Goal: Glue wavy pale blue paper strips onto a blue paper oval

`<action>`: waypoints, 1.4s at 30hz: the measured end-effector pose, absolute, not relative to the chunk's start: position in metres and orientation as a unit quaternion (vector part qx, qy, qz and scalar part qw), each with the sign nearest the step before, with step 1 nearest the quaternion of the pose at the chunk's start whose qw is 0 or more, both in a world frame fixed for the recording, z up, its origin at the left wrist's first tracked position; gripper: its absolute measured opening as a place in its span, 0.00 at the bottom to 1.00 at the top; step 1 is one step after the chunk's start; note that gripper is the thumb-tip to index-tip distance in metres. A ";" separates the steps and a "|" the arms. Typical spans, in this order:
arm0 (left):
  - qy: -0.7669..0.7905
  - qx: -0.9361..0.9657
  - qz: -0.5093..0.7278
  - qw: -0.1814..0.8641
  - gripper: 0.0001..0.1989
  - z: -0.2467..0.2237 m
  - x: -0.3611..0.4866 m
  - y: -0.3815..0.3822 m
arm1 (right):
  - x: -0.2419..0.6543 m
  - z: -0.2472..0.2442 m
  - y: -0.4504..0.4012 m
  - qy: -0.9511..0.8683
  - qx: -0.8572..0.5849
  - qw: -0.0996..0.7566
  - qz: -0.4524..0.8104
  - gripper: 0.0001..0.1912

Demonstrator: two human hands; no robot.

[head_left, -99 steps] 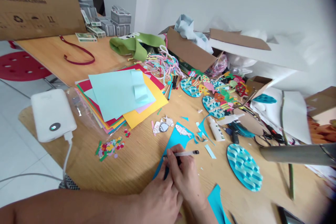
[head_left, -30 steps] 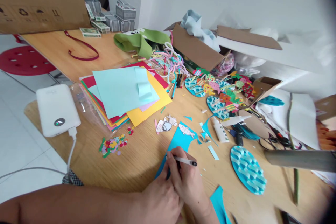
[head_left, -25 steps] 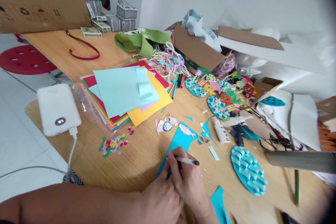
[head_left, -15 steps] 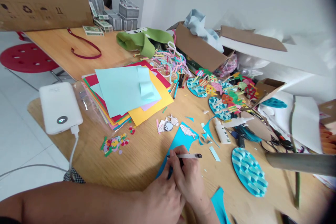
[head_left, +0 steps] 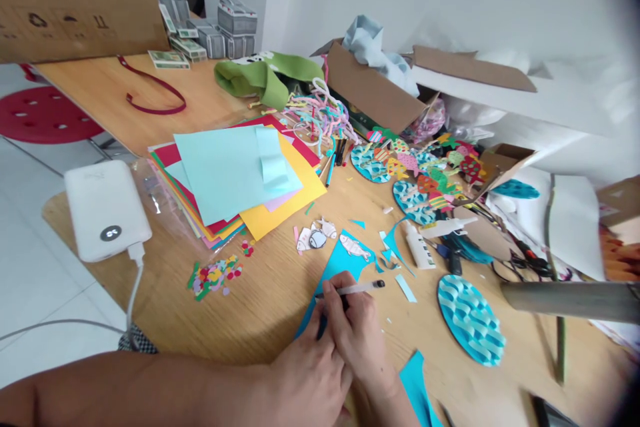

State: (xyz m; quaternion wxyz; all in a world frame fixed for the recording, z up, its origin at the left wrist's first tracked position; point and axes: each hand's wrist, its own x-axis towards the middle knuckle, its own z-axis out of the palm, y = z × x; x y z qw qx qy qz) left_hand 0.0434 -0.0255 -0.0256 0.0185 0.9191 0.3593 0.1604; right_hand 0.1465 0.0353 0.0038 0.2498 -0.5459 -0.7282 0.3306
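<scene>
My right hand [head_left: 357, 330] is closed around a slim white pen [head_left: 361, 287] with a dark end, which slants up to the right. Under and beside it, my left hand [head_left: 310, 370] rests low over the table with fingers bent together; what they hold, if anything, is hidden. Both hands touch each other over the near end of a blue paper sheet [head_left: 337, 267]. On that sheet's far end lies a white paper fish [head_left: 354, 247] with drawn outlines. Several more fish cut-outs [head_left: 317, 238] lie just left of it. The pen's tip is hard to make out.
Stacked coloured paper [head_left: 220, 173], paper dots [head_left: 217, 275] and a white power bank [head_left: 107, 210] lie left. Glue bottles [head_left: 419, 247], a blue wavy oval [head_left: 471, 320] and blue scraps [head_left: 417, 387] lie right. A metal pole [head_left: 575, 300] juts in from the right.
The whole view has shifted slightly, so most things sit a little further left. My hands stay together in the same place, with the pen tilted a little more upward.
</scene>
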 end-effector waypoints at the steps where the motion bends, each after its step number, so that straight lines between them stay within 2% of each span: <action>1: 0.360 0.919 0.163 0.017 0.28 -0.026 0.043 -0.026 | 0.147 0.004 0.036 -0.728 -0.545 0.250 0.333 0.18; 9: 0.365 0.917 0.162 0.010 0.29 -0.026 0.044 -0.026 | 0.147 0.003 0.033 -0.726 -0.544 0.265 0.326 0.17; 18: 0.361 0.916 0.174 0.009 0.24 -0.031 0.046 -0.027 | 0.147 0.004 0.032 -0.741 -0.542 0.235 0.320 0.17; 28: 0.363 0.916 0.167 0.019 0.26 -0.032 0.046 -0.028 | 0.147 0.003 0.031 -0.732 -0.549 0.235 0.329 0.16; 42: 0.367 0.911 0.186 0.019 0.23 -0.033 0.047 -0.028 | 0.148 0.001 0.031 -0.757 -0.535 0.220 0.303 0.15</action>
